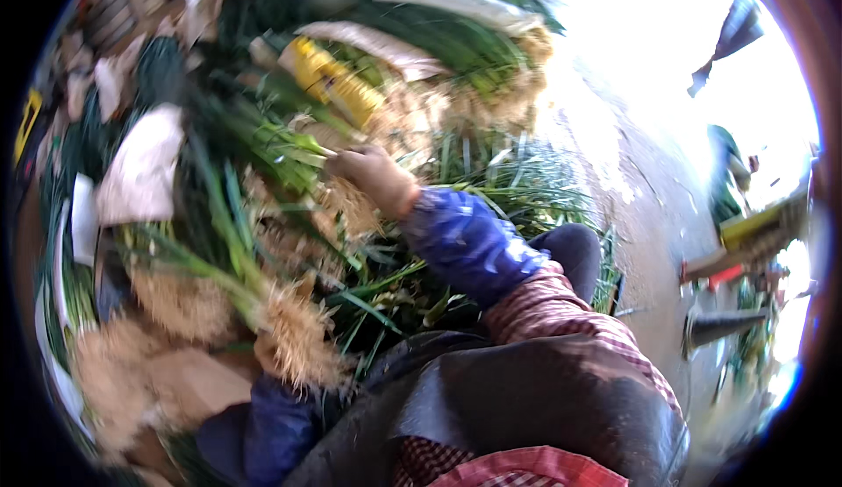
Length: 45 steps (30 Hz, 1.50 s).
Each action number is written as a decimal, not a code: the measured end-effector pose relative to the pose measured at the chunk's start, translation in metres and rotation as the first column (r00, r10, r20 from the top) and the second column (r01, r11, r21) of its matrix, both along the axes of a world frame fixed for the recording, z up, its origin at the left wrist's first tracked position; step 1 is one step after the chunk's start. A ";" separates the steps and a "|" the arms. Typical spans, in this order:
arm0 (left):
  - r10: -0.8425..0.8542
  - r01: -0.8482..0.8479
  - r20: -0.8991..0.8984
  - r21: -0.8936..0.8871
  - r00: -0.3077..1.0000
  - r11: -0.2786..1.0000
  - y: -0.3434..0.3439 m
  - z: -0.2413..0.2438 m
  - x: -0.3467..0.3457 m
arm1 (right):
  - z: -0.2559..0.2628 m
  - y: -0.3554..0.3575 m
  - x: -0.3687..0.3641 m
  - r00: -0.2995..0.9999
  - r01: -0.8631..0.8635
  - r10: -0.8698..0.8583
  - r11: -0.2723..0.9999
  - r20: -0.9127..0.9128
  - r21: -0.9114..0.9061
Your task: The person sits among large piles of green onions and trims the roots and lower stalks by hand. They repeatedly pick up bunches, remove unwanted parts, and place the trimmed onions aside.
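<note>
My right hand (371,175) reaches forward in a blue sleeve cover, its fingers closed around the pale lower stalks of some green onions (289,155). Their leaves spread away to the upper left. Nearer my body, at the lower left, my left hand (265,350) grips a bunch of green onions (247,283) close to its root end. The bushy tan roots (302,336) of that bunch point towards me and partly hide the fingers. Loose green leaves (375,303) lie between my two arms. Motion blur softens both bunches.
Bundles with pale wrapping (145,165) and tan roots (177,303) are heaped on the left. A bundle with a yellow wrapper (335,82) lies ahead, and cut leaves (506,171) cover the ground beside it. Wet floor (644,224) stretches right, towards a person (723,171).
</note>
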State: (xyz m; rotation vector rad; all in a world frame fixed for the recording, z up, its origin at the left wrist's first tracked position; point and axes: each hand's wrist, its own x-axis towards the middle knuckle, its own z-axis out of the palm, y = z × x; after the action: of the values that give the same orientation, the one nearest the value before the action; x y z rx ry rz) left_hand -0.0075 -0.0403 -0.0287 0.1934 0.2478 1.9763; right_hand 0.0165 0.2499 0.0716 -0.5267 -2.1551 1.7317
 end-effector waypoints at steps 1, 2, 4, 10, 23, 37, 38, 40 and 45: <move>0.035 -0.039 -0.043 -0.076 0.998 0.996 -0.003 -0.012 -0.003 | -0.023 -0.001 0.004 0.991 -0.134 0.134 0.990 0.001 0.040; 0.072 -0.085 -0.086 -0.164 0.994 0.983 -0.011 -0.025 -0.005 | -0.032 -0.019 0.006 0.984 -0.163 0.179 0.880 -0.008 -0.447; -0.052 0.050 -0.052 -0.041 0.997 0.998 -0.008 -0.047 -0.010 | -0.055 -0.044 0.006 0.961 -0.135 0.276 0.560 0.031 -0.817; 0.095 -0.093 0.028 -0.082 0.995 0.992 -0.013 -0.035 -0.003 | -0.066 -0.054 -0.013 0.811 -0.530 0.585 0.706 0.037 0.470; 0.073 -0.077 -0.030 -0.172 0.997 0.982 -0.002 -0.017 0.013 | -0.074 -0.086 0.010 0.828 -0.560 0.542 0.784 -0.147 -0.268; -0.084 0.070 0.150 0.093 0.985 0.993 -0.006 -0.028 0.009 | -0.096 -0.018 0.006 0.916 -0.311 0.374 0.435 -0.144 -0.845; -0.100 0.085 0.165 0.096 0.981 0.992 -0.004 -0.026 0.009 | -0.101 -0.018 0.000 0.878 -0.315 0.458 0.339 -0.137 -0.887; -0.085 0.071 0.172 0.088 0.981 0.994 -0.001 -0.044 0.010 | -0.086 -0.064 -0.021 0.951 -0.165 0.308 0.470 -0.014 -0.867; -0.046 0.048 0.112 -0.010 0.993 0.999 -0.001 -0.034 0.008 | -0.126 -0.053 -0.039 0.857 -0.488 0.251 0.121 -0.449 -0.864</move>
State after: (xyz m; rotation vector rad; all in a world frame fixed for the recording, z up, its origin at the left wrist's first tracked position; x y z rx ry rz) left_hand 0.0009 -0.0415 -0.0625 0.0790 0.1819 1.9311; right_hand -0.0225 0.1972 -0.0541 0.0313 -0.7179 3.2031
